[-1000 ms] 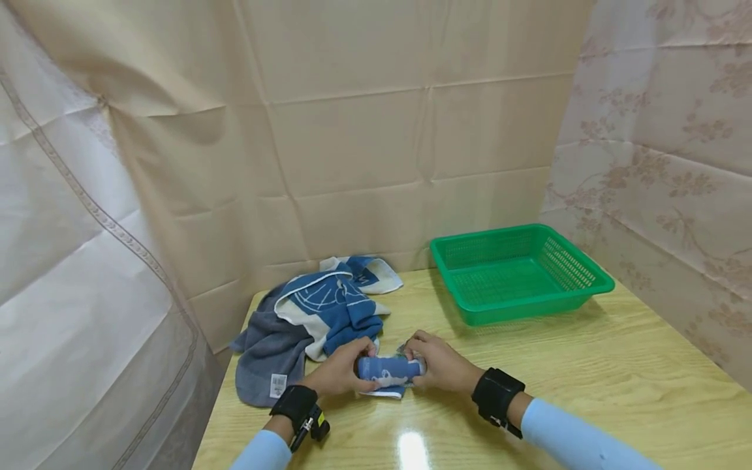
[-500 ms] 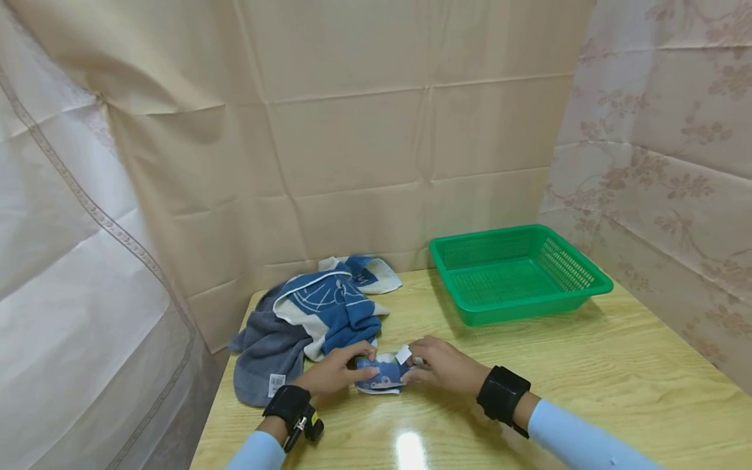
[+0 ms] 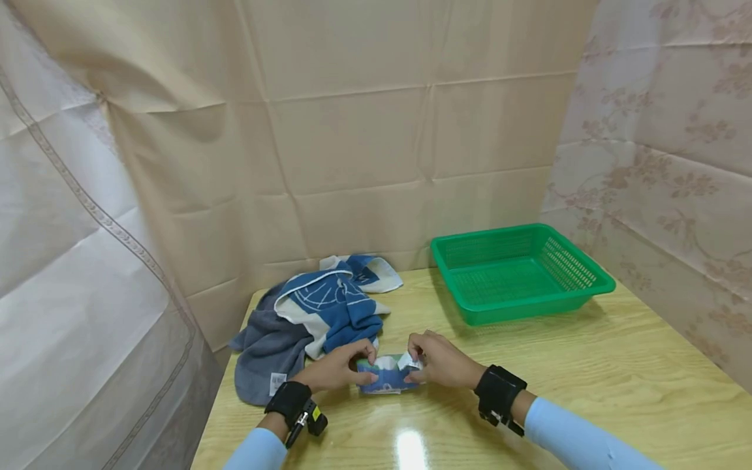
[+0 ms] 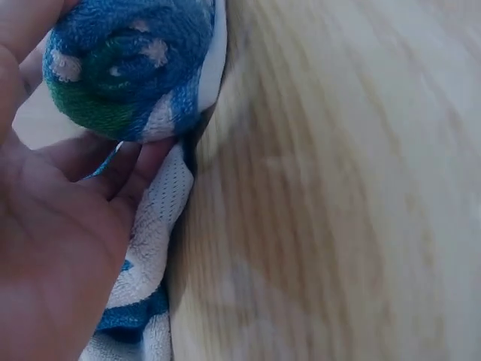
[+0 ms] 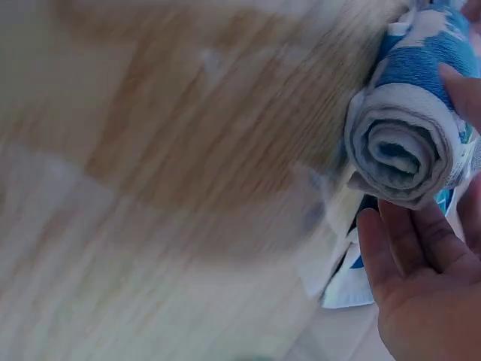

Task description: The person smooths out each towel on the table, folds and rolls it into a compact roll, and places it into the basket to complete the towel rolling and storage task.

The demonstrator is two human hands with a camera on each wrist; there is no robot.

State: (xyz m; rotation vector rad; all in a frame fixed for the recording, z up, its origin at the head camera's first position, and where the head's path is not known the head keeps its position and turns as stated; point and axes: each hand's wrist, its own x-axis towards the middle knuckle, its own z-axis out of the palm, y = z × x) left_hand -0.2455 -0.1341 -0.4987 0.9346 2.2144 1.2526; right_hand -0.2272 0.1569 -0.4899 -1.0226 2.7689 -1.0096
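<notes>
A small blue, white and green towel (image 3: 384,380) lies rolled up on the table between both hands. At its left end my left hand (image 3: 335,371) holds the roll with curled thumb and fingers. My right hand (image 3: 442,363) grips the other end, where a white piece, perhaps a label, shows by the fingertips. In the left wrist view the coiled end of the rolled towel (image 4: 135,68) is blue and green, with loose white and blue cloth beneath. A white spiral end of the roll (image 5: 398,154) faces the right wrist camera, thumb on top and fingers below.
Left of the hands lies a rumpled pile: a grey towel (image 3: 264,359) with a white tag and a blue-and-white towel (image 3: 346,313) over it. A green perforated basket (image 3: 519,267) stands at the back right. Cloth sheets (image 3: 352,130) hang behind the wooden table (image 3: 587,378).
The small roll has turned between the hands, and its visible pattern differs. The white piece by the right fingers appeared half a second ago and has shifted slightly. Both hands stay nearly in place.
</notes>
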